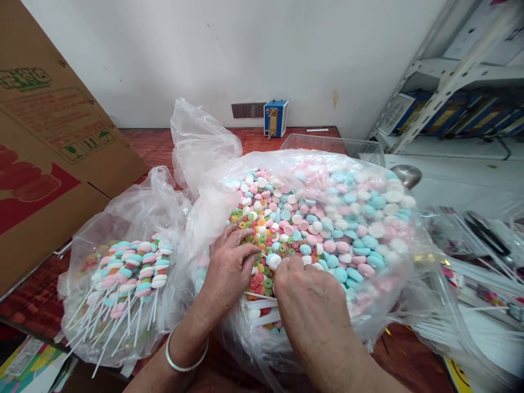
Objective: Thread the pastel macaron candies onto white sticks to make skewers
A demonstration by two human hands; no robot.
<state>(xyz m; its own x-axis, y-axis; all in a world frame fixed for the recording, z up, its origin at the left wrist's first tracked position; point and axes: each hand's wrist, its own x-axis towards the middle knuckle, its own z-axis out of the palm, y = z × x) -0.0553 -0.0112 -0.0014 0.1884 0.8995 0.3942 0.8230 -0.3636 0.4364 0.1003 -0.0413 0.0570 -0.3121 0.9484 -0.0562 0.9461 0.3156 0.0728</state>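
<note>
My left hand [231, 261] is closed in a pinch over an open bag of candy, with a short piece of thin white stick [262, 252] at its thumb and fingertip. Against the curled fingers of my right hand [309, 295] is a white marshmallow [273, 261], lined up with that stick. The right fingertips are partly hidden. Under both hands lie fruit-coloured gummy rings [257, 281], and around them are pink, blue and white marshmallows [335, 246] in the clear plastic bag [213, 210]. Several white sticks [262, 297] lie by the right wrist.
Finished-looking candy skewers [131, 267] lie on another plastic bag at left, beside a cardboard box [53, 125]. At the back are a blue device [275, 118] and a clear tray [339, 143]. Packets and sticks [470, 311] cover the right side, near a metal shelf [442, 71].
</note>
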